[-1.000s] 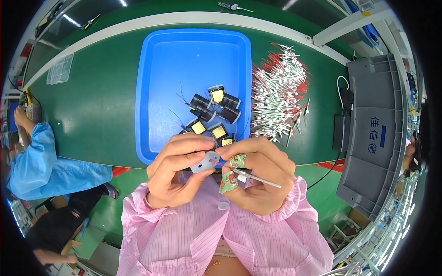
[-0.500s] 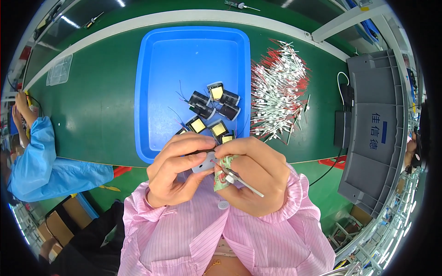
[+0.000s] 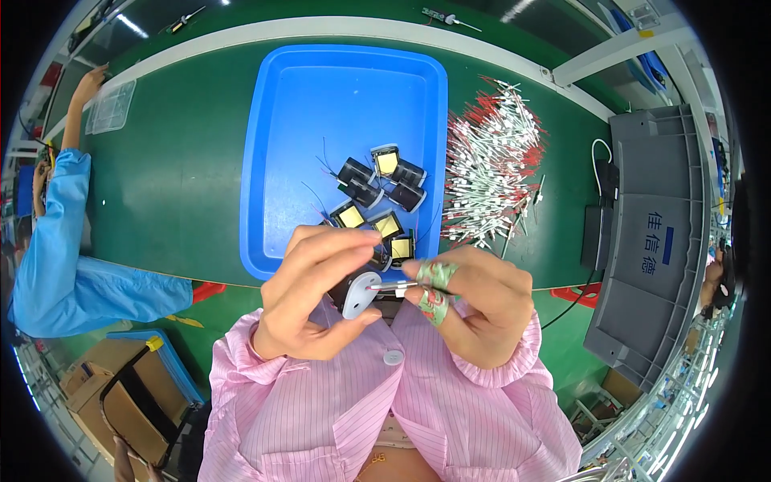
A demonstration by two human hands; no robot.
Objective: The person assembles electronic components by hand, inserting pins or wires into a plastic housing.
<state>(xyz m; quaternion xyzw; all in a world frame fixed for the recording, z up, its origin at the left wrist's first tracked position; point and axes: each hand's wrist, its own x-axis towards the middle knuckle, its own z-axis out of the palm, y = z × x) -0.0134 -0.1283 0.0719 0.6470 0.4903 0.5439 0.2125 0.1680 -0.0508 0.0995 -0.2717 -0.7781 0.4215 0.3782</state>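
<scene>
My left hand (image 3: 299, 301) grips a dark cylindrical part by its sides, and the part's round white end cap (image 3: 358, 297) is tilted toward my right. Small holes show in the cap. Between the thumb and forefinger of my right hand (image 3: 486, 309) is a thin wire lead (image 3: 389, 286), its tip at a hole in the cap. Green patterned tape wraps those two fingertips. Beyond my hands, a blue tray (image 3: 261, 153) holds several black cylindrical parts (image 3: 359, 191), some with yellow square faces and fine wires. My left fingers hide much of the held part.
A heap of red and white wire leads (image 3: 494, 169) lies right of the tray on the green table (image 3: 173, 177). A grey crate (image 3: 650, 233) stands at the far right. At the left, a co-worker's blue sleeve (image 3: 60, 209) reaches toward a clear plastic box (image 3: 111, 106).
My right hand has moved rightward and turned, so the lead now points straight at the cap. My left hand has turned the cap more into view. The co-worker's arm has reached farther forward.
</scene>
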